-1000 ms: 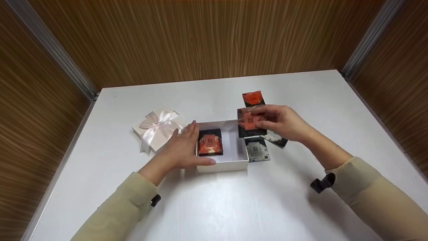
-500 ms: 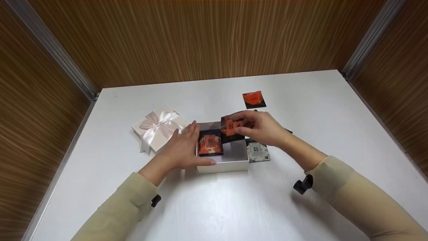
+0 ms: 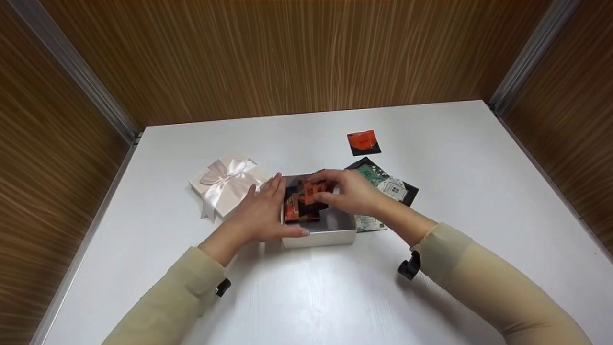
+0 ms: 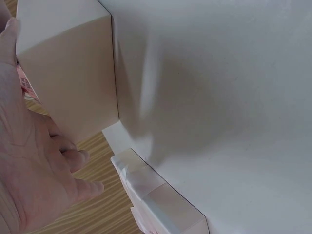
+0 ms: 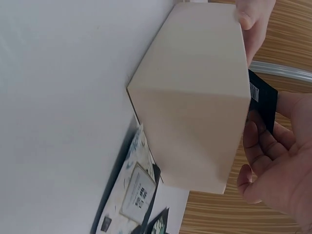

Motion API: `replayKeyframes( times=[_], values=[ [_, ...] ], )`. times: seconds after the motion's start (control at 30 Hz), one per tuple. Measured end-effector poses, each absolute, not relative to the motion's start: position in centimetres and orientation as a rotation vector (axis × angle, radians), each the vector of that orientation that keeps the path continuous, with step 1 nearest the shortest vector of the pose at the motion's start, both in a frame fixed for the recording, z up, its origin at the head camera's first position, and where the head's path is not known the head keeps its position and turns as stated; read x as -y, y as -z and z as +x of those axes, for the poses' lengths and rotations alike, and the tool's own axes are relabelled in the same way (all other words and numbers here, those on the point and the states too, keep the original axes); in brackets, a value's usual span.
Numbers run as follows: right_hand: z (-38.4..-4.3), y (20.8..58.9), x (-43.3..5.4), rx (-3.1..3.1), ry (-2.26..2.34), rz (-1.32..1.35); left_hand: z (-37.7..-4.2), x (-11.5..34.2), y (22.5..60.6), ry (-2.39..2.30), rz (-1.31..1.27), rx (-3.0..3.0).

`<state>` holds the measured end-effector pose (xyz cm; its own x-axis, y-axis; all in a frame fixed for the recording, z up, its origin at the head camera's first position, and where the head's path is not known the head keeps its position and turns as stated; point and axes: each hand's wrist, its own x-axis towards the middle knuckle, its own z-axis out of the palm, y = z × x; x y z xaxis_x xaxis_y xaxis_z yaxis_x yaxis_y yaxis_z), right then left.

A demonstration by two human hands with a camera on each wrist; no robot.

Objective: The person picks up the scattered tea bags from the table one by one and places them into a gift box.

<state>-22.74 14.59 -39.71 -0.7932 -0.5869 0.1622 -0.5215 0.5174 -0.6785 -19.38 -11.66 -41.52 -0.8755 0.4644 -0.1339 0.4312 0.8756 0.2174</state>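
Observation:
My right hand (image 3: 352,191) pinches a flat square sachet (image 3: 310,190), orange and black, over the open white box (image 3: 320,238). In the right wrist view the sachet's dark back (image 5: 264,95) with a barcode shows above the box rim. Beneath it, at the left inside the box, lies another orange and black sachet (image 3: 290,214), partly covered. My left hand (image 3: 261,211) rests against the box's left side, fingers straight, its thumb along the front rim. The left wrist view shows the box wall (image 4: 78,87) beside that palm.
Left of the box lies a pale lid (image 3: 215,194) with a satin bow. To the right are a green-labelled sachet (image 3: 368,172), a white-labelled one (image 3: 395,190) and another white one (image 3: 369,224) by the box. An orange sachet (image 3: 364,142) lies farther back.
My right hand has carried the orange and black sachet leftward, from above the sachets on the right to over the one inside the box. My left hand has stayed in place.

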Motion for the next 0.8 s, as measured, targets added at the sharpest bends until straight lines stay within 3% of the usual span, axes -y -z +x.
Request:
replayKeyframes(
  times=[0.8],
  values=[
    [-24.1,42.0,-11.8,-2.673,1.045,-1.015,-19.4,11.8,41.7,-0.278,0.697,-2.862]
  ],
)
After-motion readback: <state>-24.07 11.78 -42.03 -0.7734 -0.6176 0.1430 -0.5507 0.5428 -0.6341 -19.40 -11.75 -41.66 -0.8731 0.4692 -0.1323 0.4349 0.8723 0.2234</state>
